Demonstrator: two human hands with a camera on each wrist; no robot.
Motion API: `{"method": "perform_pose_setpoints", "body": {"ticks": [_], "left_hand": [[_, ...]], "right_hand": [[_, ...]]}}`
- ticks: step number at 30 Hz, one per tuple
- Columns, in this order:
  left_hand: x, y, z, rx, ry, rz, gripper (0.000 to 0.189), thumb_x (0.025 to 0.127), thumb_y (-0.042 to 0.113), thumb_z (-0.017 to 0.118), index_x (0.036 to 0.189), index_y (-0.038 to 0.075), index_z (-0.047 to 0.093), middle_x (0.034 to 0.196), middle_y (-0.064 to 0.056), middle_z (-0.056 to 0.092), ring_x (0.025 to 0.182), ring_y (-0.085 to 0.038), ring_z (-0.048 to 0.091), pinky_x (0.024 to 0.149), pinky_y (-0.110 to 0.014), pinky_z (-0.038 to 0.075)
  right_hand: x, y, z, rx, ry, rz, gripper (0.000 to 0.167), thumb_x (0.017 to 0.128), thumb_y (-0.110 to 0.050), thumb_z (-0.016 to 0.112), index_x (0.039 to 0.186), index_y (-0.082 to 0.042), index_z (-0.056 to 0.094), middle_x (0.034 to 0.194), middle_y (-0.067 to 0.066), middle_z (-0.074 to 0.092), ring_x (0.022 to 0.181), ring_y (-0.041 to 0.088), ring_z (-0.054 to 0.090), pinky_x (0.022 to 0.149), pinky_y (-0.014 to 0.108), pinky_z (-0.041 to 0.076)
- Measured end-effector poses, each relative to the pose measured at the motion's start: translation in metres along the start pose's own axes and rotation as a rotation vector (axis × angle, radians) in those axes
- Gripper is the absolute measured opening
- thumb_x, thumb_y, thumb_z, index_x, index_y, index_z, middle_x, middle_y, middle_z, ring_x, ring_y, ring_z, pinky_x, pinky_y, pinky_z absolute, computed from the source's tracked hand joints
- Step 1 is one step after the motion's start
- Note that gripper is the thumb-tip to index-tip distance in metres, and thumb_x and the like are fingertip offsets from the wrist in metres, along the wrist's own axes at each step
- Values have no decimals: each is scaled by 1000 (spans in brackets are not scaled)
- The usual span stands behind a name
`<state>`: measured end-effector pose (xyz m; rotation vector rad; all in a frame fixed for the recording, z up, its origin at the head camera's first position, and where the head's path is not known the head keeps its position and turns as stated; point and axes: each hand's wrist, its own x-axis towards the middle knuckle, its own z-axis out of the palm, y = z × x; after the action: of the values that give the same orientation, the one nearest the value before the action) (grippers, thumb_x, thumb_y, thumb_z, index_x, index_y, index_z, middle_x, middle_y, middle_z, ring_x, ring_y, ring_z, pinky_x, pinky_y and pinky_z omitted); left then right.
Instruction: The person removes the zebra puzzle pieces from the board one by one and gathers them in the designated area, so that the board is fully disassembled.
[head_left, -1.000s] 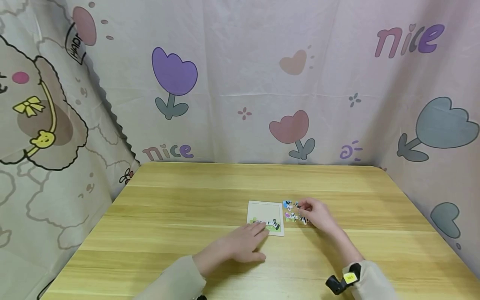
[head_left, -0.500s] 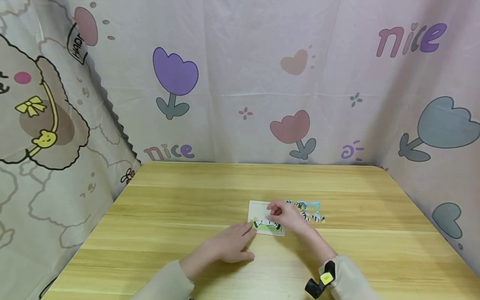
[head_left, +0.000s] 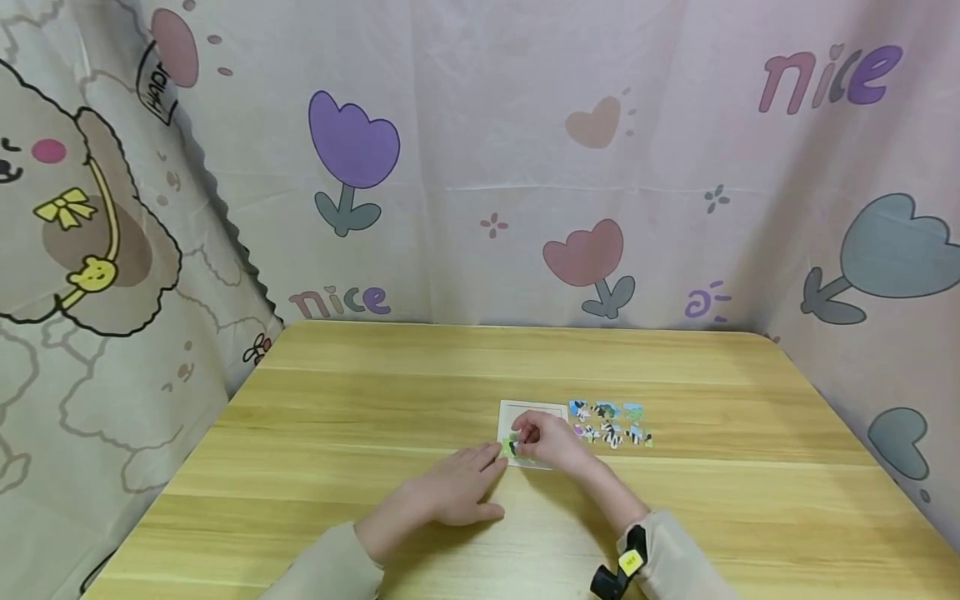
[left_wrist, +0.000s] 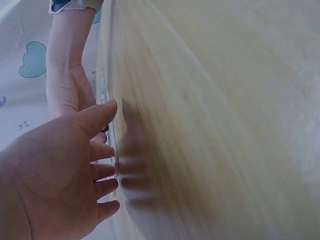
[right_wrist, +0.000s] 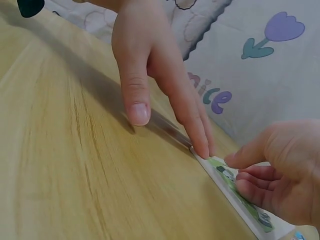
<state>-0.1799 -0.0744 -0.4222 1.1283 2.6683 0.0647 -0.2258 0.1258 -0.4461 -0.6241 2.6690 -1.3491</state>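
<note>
A pale square puzzle board point(head_left: 532, 406) lies on the table, with green and zebra-patterned pieces along its near edge. My left hand point(head_left: 457, 487) spreads its fingers at the board's near-left corner, touching the rim; the left wrist view shows this hand point(left_wrist: 55, 172) with fingers extended. Over the near part of the board, my right hand point(head_left: 551, 440) has bent fingers. In the right wrist view, the right hand's fingertips point(right_wrist: 245, 187) are at the strip of pieces point(right_wrist: 247, 202). Whether a piece sits between its thumb and fingers is hidden.
Just right of the board, several loose jigsaw pieces point(head_left: 611, 433) lie in two rows. The wooden table point(head_left: 337, 417) runs back to a printed curtain point(head_left: 465, 167), with another curtain point(head_left: 112, 375) at the left.
My right hand has come left from the loose pieces to above the board, then lower and further left. My left hand has slid slightly left, uncovering some of the board's near edge.
</note>
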Motion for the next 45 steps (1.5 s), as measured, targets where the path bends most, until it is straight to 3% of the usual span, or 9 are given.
{"method": "perform_pose_setpoints", "body": {"ticks": [12, 21, 28, 35, 45], "left_hand": [[-1, -1, 0, 14, 19, 6, 68, 91, 48, 49, 143, 6, 35, 150, -14, 25, 137, -26, 23, 110, -40, 24], [-2, 2, -1, 15, 21, 5, 67, 91, 47, 50, 141, 4, 36, 149, -15, 26, 137, -26, 25, 110, -38, 25], [-1, 0, 0, 17, 26, 0, 68, 91, 47, 51, 142, 4, 35, 149, -15, 26, 136, -27, 25, 110, -39, 24], [1, -1, 1, 30, 29, 0, 68, 91, 48, 51, 142, 6, 36, 149, -14, 27, 136, -26, 25, 110, -39, 25], [2, 0, 5, 64, 9, -18, 69, 90, 52, 49, 143, 9, 34, 151, -11, 25, 137, -24, 24, 110, -40, 24]], "right_hand": [[4, -3, 4, -168, -18, -36, 30, 67, 3, 74, 96, 3, 65, 75, 1, 54, 70, 13, 49, 62, 23, 45], [8, -6, 5, -203, -47, 4, 24, 65, 0, 75, 83, -3, 59, 73, 1, 47, 70, 14, 43, 60, 26, 40], [6, -6, 5, -150, -40, 23, 33, 67, 2, 74, 92, -5, 53, 80, 3, 51, 72, 15, 49, 64, 29, 45], [3, 0, 6, -59, 18, 9, 24, 75, 7, 66, 91, -4, 51, 75, 2, 52, 68, 13, 48, 60, 25, 44], [0, 9, 1, 219, 60, 67, 17, 82, 3, 61, 97, 1, 52, 80, 6, 54, 68, 13, 51, 57, 21, 45]]}}
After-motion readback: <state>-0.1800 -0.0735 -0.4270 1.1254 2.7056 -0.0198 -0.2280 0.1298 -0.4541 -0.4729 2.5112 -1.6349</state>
